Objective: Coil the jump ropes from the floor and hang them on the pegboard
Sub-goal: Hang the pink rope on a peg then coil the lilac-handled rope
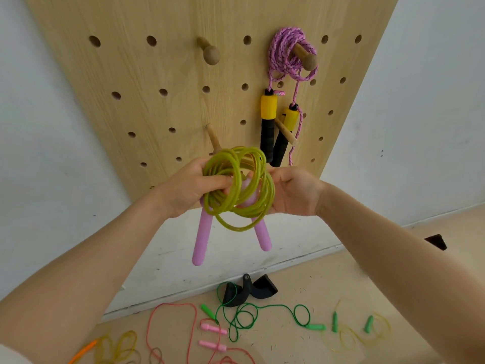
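I hold a coiled yellow-green jump rope in front of the wooden pegboard. Its two pink handles hang down below the coil. My left hand grips the coil from the left, fingers through the loops. My right hand holds the coil's right side. The coil sits just in front of a lower wooden peg. A pink braided rope with yellow-black handles hangs on the upper right peg. An upper peg is bare.
On the floor below lie a green rope, a salmon rope with pink handles, a yellow rope with green handles and a yellow-orange rope. A black bracket sits by the wall's base.
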